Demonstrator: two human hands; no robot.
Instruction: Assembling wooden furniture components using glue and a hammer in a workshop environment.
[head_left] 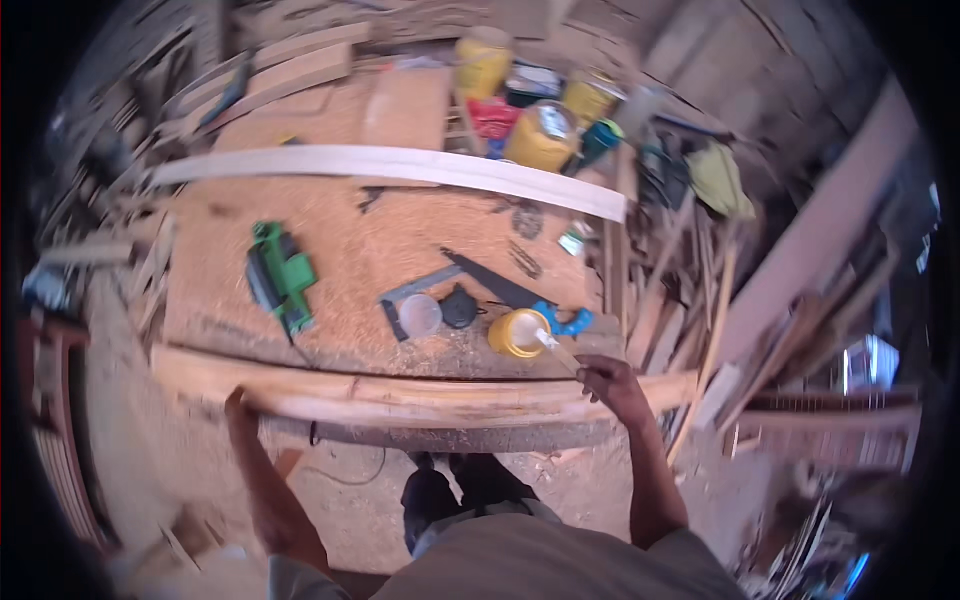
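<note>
My right hand (608,383) pinches a flat, pale wooden stick (563,354). White paste covers the stick's far end, which is at the rim of a small yellow tub (516,333) with white stuff inside. In front of me a long, light wooden plank (400,400) lies along the near edge of the workbench (340,270). Near the plank's left part, my left hand (241,402) grips its front edge, with the fingers partly hidden. Beside the tub are a black lid-like round thing (459,308), a clear plastic cup (420,316) and a handsaw (500,284) with a blue handle.
A green power planer (282,275) rests on the sawdust-covered bench, left of a metal square (393,312). Across the back runs a long pale board (390,163). Yellow containers (543,136) stand behind it. Stacked timber (790,260) leans at the right.
</note>
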